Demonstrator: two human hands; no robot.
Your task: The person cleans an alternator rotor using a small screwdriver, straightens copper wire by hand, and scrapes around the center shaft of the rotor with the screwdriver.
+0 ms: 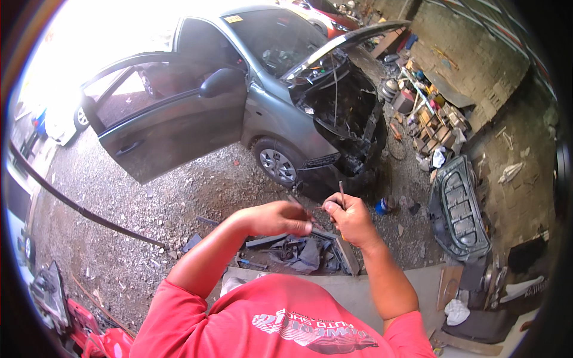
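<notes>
In front of my chest, my right hand (352,219) is closed round a thin dark rod (341,190) that sticks up above the fist. A bit of yellow shows under that fist; whether it belongs to the rod I cannot tell. Something small and thin juts from its thumb side toward my other hand. My left hand (277,218) reaches over from the left, thumb apart from the outstretched fingers. Its fingertips are blurred, close to the right thumb, and I see nothing gripped there.
Beyond my hands stands a grey car (286,119), its hood raised, door (173,131) swung wide and front bumper off. Dark cloth and strips (301,253) lie below. A car panel (459,209) leans at right, near piled parts (430,113). A blue can (382,206) sits on gravel.
</notes>
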